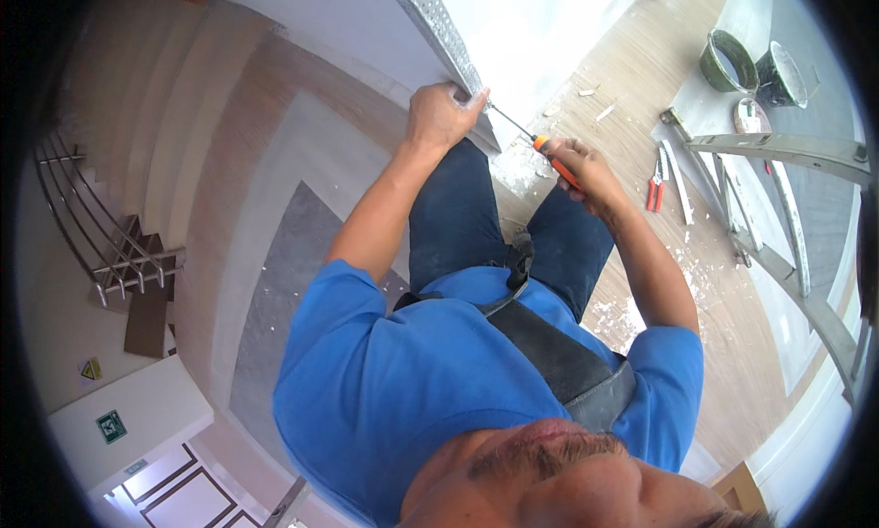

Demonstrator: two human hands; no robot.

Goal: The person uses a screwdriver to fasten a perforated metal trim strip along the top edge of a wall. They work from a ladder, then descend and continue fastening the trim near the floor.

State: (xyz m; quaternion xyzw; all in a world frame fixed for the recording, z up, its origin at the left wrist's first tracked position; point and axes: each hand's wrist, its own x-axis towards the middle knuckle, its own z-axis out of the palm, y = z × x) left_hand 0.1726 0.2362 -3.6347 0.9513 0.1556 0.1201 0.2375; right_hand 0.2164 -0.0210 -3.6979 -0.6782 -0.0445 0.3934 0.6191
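Note:
My left hand (pixel 441 118) grips a long perforated metal corner strip (pixel 428 35) along the edge of the white wall (pixel 499 22), its fingers around the strip near the lower end. My right hand (pixel 586 171) is closed on the orange handle of a screwdriver (pixel 554 157). The screwdriver's thin shaft slants up and left to a spot on the strip just below my left fingers; whether a screw sits at its tip is too small to tell. White scraps (pixel 520 171) lie at the foot of the wall, between my knees.
At right are an aluminium ladder (pixel 778 143), a green bucket (pixel 728 61), a dark bucket (pixel 781 75), a round tub (pixel 751 117), red-handled snips (pixel 656 189) and a white strip (pixel 679 185) on the floor. A staircase (pixel 197 56) with metal railing (pixel 110 253) is at left.

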